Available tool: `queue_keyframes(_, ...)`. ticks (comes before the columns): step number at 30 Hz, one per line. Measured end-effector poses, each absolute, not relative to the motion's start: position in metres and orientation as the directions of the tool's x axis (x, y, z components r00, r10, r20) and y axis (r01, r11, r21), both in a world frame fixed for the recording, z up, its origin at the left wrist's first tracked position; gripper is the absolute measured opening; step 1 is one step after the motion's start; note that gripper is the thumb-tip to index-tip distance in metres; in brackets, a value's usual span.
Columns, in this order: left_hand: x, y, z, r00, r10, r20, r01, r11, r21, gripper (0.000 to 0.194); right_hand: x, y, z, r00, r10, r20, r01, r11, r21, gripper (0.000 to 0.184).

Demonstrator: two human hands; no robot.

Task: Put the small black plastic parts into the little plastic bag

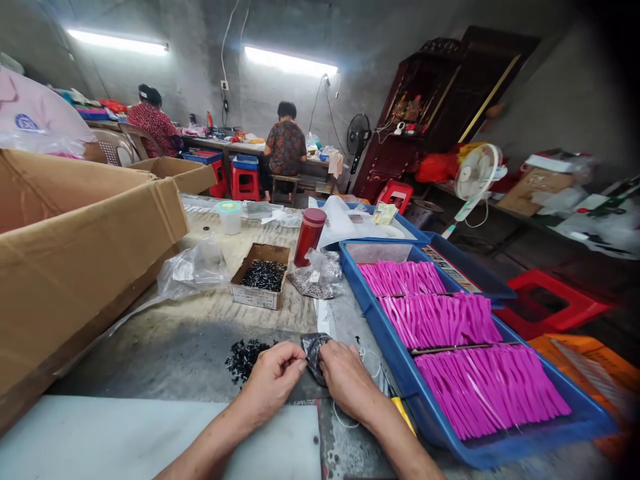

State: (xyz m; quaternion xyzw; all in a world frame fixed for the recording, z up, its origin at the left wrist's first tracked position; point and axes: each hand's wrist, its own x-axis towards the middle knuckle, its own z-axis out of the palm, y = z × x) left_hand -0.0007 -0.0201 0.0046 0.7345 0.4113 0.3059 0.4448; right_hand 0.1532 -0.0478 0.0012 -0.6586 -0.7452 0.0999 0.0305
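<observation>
My left hand (pixel 273 381) and my right hand (pixel 345 380) are close together at the near edge of the table, both with fingers curled. Between them is a small crumpled clear plastic bag (pixel 314 351) holding dark bits; both hands pinch it. Just left of the bag lies a loose heap of small black parts (pixel 243 358) on the tabletop. White string (pixel 367 360) and a yellow-handled tool (pixel 403 413) lie by my right wrist.
A long blue tray (pixel 380 333) of magenta strips (pixel 440 320) runs along the right. A small cardboard box of black parts (pixel 263 275), a red tumbler (pixel 309 237), plastic bags and a big cardboard carton (pixel 75 260) stand on the table. Two people sit at the far bench.
</observation>
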Motion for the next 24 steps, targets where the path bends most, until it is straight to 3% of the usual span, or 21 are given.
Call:
queue_keyframes(15,0.001,-0.021,0.001,0.49,0.871,0.038,0.314,-0.216,0.925,0.015,0.162,-0.051,-0.006,-0.105,0.987,0.119,0.843,0.152,-0.515,0.018)
queue_keyframes(24,0.001,-0.021,-0.002,0.496,0.866,0.064,0.295,-0.237,0.926,0.014,0.165,-0.057,-0.002,-0.05,0.986,0.161,0.712,0.148,-0.686,0.024)
